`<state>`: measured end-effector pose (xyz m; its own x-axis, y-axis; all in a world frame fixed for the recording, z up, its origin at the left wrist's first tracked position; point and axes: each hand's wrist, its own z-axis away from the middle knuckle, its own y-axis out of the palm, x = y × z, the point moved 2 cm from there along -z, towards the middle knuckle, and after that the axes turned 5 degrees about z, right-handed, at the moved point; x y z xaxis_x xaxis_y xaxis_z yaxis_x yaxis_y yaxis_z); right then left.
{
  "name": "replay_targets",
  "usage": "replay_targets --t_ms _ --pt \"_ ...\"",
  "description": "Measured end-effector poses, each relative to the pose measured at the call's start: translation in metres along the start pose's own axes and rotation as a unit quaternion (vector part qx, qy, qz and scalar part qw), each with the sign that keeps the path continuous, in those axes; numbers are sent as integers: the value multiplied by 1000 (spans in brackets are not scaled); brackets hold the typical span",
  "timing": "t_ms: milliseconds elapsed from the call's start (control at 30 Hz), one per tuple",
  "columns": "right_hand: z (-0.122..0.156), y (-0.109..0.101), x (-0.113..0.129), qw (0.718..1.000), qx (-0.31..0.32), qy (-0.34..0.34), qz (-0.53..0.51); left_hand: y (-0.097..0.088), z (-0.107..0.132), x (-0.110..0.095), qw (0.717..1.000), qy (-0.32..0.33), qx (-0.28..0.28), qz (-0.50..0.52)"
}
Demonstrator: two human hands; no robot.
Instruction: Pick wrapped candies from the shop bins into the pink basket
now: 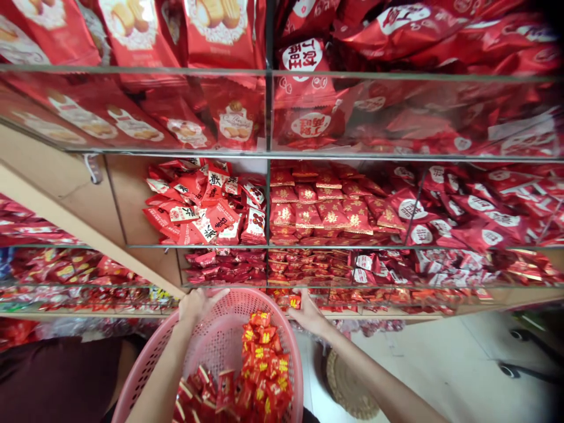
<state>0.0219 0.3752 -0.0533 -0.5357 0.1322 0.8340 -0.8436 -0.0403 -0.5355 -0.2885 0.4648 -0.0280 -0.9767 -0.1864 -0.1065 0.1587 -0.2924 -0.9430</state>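
My left hand [197, 306] is at the far rim of a pink perforated plastic basket [296, 358], beside the wooden shelf edge. One of its digits stretches out to the right; the hand looks open and slightly blurred. Just right of the basket, my right hand [309, 314] reaches to the low shelf. Its thumb and fingers close round a small red candy packet [294, 301] with yellow print. Inside the basket, red wrapped candies with yellow characters [264, 358] form a heap at the right. Darker red packets [226, 388] lie at the bottom.
Glass-fronted shelves [220, 151] rise ahead, filled with red snack packets [321, 211]. A slanted wooden panel [101, 229] runs at the left. Someone's dark clothing [61, 376] shows at lower left. A round woven object [352, 382] and black chair legs [524, 352] are on the floor.
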Motion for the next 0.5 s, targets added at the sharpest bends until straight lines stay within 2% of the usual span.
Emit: replay_targets --t_ms 133,200,400,500 --pt "29 2 49 989 76 -98 83 0 -1 0 1000 -2 -2 5" --pt "37 9 62 974 113 -120 153 1 -1 1 1000 -5 -2 7" --pt "42 29 66 938 147 -123 288 4 -4 3 1000 3 0 10" --pt "43 37 65 926 157 -76 336 5 -5 4 1000 -7 1 11"
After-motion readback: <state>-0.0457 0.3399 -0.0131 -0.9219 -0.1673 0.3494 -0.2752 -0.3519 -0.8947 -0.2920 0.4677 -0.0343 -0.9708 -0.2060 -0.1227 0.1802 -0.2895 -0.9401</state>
